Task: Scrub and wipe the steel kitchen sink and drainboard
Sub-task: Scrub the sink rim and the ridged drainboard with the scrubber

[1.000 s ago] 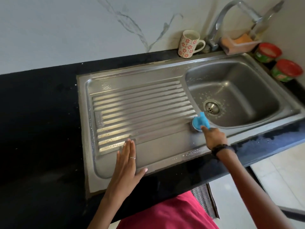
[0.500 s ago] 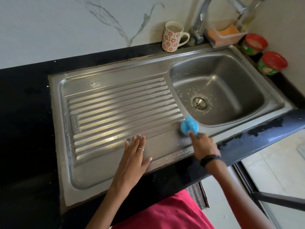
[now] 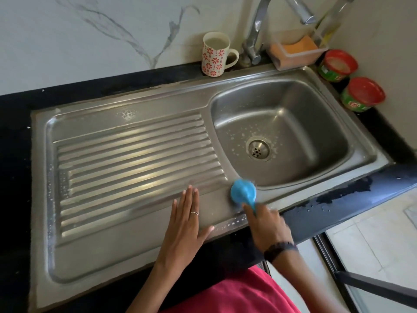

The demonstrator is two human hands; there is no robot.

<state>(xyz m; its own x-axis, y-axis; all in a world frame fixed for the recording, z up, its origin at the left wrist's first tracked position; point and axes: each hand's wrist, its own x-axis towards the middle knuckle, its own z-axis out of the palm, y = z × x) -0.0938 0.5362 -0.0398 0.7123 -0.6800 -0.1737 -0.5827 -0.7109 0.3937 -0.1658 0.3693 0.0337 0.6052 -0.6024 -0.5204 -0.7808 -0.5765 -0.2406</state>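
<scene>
Gripping blue brush in right hand | left hand fingers flat on drainboard

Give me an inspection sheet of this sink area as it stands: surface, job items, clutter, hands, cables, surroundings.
Surface: black counter, wet patches at the front right.
Job's things: steel sink basin with suds around the drain; ribbed drainboard; blue scrubber on the strip between them.
Clutter: floral mug, sponge tray, two red-lidded tubs, all behind or beside the basin.
Hands: left hand flat on the drainboard; right hand grips the scrubber.
Cables: nothing seen.
Surroundings: tap, marble-look wall.
</scene>
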